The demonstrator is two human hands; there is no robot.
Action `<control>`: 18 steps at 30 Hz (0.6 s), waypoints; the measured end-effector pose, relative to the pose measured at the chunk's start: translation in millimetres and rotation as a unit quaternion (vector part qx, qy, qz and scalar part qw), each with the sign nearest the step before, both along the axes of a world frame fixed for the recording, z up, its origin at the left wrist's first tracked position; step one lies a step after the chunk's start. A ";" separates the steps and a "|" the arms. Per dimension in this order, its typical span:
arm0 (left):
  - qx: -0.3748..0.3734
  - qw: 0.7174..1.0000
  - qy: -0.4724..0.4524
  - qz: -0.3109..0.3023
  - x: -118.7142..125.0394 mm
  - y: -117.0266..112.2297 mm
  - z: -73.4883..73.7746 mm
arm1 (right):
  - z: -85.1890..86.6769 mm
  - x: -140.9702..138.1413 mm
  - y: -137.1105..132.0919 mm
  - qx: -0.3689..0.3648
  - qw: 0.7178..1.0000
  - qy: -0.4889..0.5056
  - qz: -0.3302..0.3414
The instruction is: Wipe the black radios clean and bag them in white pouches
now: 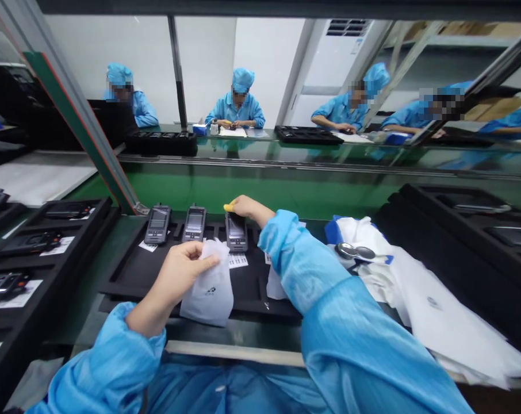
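My left hand (185, 270) pinches the open top of a white drawstring-free pouch (211, 293), which hangs over a black foam tray (260, 293). My right hand (244, 207) reaches over the top end of a black handheld terminal (237, 232), touching it, with a yellow finger cot (229, 207) on one fingertip. Its fingers are partly hidden, so I cannot tell whether it grips. Two more handheld terminals (157, 224) (194, 223) lie to the left in the same tray, screens up. Small white labels lie beside them.
A black tray (49, 247) with devices and papers lies to my left. White bags (441, 316) and a silver metal object (355, 251) lie to my right, before a black foam tray (467, 230). A green conveyor (260, 190) runs ahead, with blue-gowned co-workers (238, 103) beyond it.
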State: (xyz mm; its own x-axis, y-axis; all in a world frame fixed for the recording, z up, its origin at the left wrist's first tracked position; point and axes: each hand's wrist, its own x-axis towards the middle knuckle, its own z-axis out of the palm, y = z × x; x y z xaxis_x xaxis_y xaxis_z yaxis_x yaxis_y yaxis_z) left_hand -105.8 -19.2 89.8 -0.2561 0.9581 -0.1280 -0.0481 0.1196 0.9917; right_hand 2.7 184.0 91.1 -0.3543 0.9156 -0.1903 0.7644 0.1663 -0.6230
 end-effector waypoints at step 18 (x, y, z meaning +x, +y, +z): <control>0.016 0.999 -0.029 0.014 16.1 0.7 -0.9 | 82.4 70.0 -85.6 0.295 0.810 0.506 -0.038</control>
State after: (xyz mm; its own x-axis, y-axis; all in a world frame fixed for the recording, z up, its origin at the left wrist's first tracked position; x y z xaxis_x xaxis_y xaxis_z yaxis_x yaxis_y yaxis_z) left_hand -89.8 -18.5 88.9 -0.2767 0.9543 -0.1131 -0.1089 0.0858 0.9903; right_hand 72.8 98.4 173.5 0.0051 0.7682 0.6402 -0.0659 0.6391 -0.7663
